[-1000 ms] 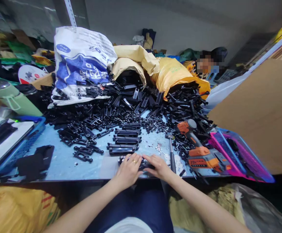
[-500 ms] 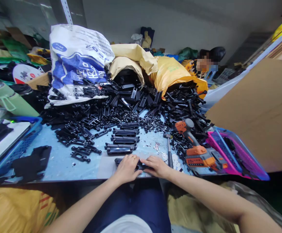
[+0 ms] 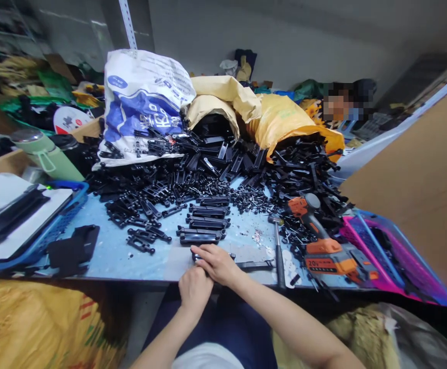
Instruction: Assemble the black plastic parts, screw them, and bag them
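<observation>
My right hand (image 3: 220, 264) lies over a black plastic part (image 3: 232, 255) near the table's front edge. Its fingers reach across toward the part's left end, and the palm hides the middle. Just below and to the left, my left hand (image 3: 196, 288) is closed at the edge, against the right fingertips; what it may hold is hidden. A flat black strip-like piece (image 3: 255, 265) lies to the right of my hands. Beyond them, several long black plastic assemblies (image 3: 202, 237) are lined up in a column.
A hammer (image 3: 279, 256) and an orange cordless drill (image 3: 321, 246) lie at right, before a pink basket (image 3: 365, 266). Heaped black parts (image 3: 177, 174) and loose screws (image 3: 252, 199) spread behind. A blue basket (image 3: 75, 205) and green bottle (image 3: 46, 156) stand left. Another person (image 3: 339, 105) is at the back.
The view has swung left. My right hand has moved leftward over the part, while my left hand has dropped back to the table edge and closed. The black strip on the right has come into sight.
</observation>
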`<state>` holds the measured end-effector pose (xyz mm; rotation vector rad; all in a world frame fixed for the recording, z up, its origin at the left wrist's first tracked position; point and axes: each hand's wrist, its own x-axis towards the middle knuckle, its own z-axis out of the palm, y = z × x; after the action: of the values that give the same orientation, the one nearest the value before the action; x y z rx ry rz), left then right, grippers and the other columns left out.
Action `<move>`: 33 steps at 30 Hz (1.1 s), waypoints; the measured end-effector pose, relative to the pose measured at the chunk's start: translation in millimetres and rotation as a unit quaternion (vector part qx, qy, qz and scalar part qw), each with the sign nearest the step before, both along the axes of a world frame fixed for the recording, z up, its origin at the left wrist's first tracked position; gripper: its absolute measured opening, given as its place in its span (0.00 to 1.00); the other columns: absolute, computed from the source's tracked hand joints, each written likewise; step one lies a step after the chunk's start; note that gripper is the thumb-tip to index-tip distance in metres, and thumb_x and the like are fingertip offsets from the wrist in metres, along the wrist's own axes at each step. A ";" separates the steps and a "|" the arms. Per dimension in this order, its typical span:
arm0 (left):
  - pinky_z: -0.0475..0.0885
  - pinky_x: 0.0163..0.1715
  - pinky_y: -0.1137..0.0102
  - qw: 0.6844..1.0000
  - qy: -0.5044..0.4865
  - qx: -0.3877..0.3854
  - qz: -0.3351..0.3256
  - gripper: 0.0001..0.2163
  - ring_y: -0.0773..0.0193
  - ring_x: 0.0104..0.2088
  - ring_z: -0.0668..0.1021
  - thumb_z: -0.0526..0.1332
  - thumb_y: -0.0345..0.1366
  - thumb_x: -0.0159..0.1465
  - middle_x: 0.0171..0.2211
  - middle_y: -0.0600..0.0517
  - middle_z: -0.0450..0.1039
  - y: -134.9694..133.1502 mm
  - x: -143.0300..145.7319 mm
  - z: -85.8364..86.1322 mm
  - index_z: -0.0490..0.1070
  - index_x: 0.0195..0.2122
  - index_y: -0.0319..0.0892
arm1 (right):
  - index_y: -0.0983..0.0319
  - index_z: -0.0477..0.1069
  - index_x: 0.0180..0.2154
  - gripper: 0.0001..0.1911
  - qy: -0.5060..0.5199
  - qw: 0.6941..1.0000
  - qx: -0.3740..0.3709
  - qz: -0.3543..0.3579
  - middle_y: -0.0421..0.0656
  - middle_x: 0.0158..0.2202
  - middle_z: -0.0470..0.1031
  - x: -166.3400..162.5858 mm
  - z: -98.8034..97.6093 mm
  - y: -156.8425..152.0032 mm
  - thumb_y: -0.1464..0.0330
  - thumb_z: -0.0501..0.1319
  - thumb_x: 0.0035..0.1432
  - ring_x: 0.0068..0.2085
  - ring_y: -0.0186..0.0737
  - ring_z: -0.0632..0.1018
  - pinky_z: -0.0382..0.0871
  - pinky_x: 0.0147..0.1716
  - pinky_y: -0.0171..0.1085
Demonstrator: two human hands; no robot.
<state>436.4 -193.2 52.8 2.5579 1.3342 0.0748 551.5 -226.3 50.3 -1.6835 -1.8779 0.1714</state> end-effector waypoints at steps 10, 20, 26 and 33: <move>0.65 0.29 0.69 0.999 -0.044 0.020 -0.024 0.14 0.57 0.32 0.76 0.50 0.39 0.60 0.26 0.47 0.74 6.9 -9.4 -9.9 0.73 0.27 0.40 | 0.59 0.60 0.54 0.20 -0.030 0.997 -0.056 -0.035 0.47 0.47 0.65 -2.5 2.5 -5.9 0.63 0.47 0.62 0.46 0.40 0.68 0.64 0.45 0.39; 0.66 0.39 0.66 0.925 -0.187 0.185 -0.274 0.11 0.58 0.41 0.73 0.50 0.36 0.62 0.37 0.46 0.73 31.0 -18.2 -6.9 0.71 0.38 0.41 | 0.65 0.56 0.55 0.30 -0.130 0.987 0.011 -0.097 0.52 0.53 0.62 27.1 13.3 -62.0 0.53 0.52 0.56 0.53 0.49 0.63 0.61 0.50 0.46; 0.65 0.35 0.65 0.867 -0.154 0.158 -0.447 0.16 0.57 0.37 0.72 0.50 0.43 0.62 0.36 0.45 0.71 44.7 24.0 4.3 0.66 0.44 0.38 | 0.63 0.65 0.21 0.26 -0.227 0.955 0.000 -0.190 0.44 0.20 0.66 66.9 -11.9 -101.5 0.48 0.50 0.54 0.23 0.38 0.69 0.61 0.22 0.36; 0.62 0.24 0.68 0.861 -0.307 -0.067 -0.400 0.25 0.65 0.22 0.70 0.34 0.43 0.66 0.19 0.51 0.67 9.3 -13.0 48.2 0.65 0.23 0.43 | 0.58 0.59 0.19 0.30 0.045 0.996 0.036 0.073 0.39 0.14 0.62 28.4 61.2 -103.9 0.50 0.34 0.60 0.18 0.35 0.66 0.57 0.19 0.36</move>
<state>423.3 -183.9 101.0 2.4281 0.0160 0.5526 579.9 -330.2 111.5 -1.4680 -1.9170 0.2323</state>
